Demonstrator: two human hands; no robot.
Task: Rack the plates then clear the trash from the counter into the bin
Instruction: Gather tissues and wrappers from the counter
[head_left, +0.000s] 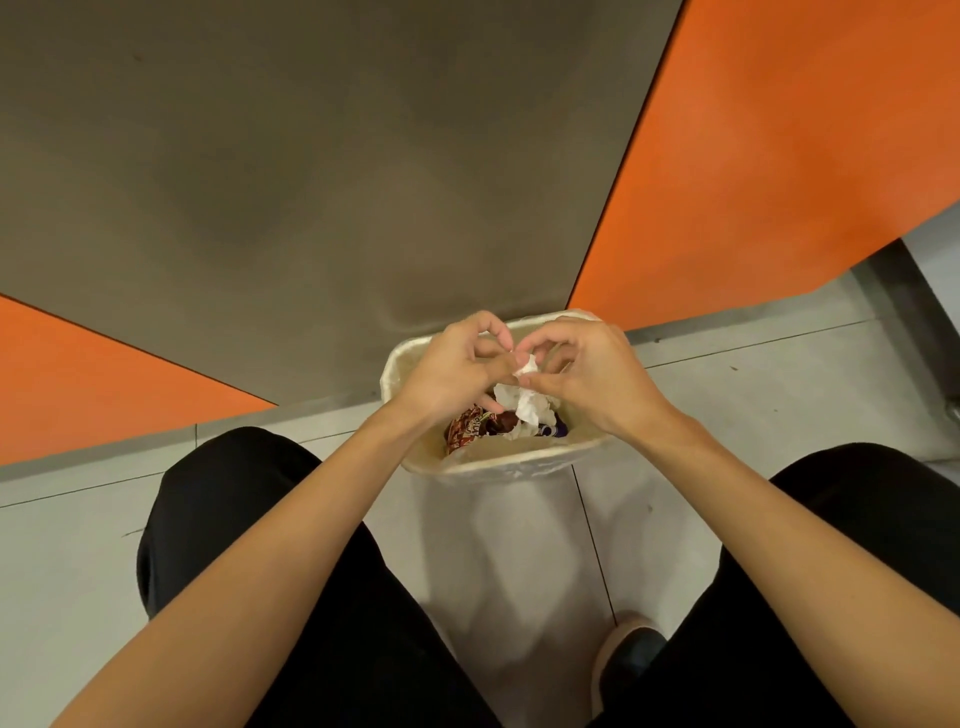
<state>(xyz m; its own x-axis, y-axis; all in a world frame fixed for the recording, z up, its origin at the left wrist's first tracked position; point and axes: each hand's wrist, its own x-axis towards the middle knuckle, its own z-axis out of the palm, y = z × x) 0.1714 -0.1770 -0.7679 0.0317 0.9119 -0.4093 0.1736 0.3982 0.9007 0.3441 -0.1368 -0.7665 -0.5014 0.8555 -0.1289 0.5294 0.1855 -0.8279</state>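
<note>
Over the bin (498, 465), both hands meet right above the opening. The left hand (452, 364) and the right hand (587, 374) are pinching a small scrap of white tissue (525, 368) between their fingertips, so each grip is narrow and closed on that same scrap. Below it, inside the bin, sits a bigger crumpled white tissue (524, 402), plus a red printed wrapper (465, 431) on the left side and something purple (551, 430) poking out on the right, can't tell what that one is. The bin is pale, lined with a clear bag, and stands on the light tiled floor (78, 545) tight against a grey cabinet front (311, 156) with orange panels (805, 130) on either side. Black trousers (322, 597) and one shoe (628, 649) show at the bottom.
</note>
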